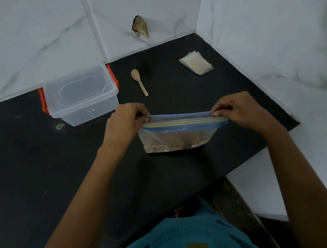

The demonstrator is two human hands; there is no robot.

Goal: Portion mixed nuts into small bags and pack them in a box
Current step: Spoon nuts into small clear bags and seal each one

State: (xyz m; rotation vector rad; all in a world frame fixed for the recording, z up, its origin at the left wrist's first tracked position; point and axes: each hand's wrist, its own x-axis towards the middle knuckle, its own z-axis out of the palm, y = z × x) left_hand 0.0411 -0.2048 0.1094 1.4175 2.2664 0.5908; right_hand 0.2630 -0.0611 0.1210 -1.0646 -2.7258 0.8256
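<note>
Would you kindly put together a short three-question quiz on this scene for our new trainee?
1. True or false: the wooden spoon lies inside the clear box.
2. Where is the stack of small bags? A) right of the spoon B) inside the box C) on the floor
3. Fill in: the left hand and the right hand each pinch the top edge of the ____.

Key: 1 false; 2 A; 3 zip bag.
</note>
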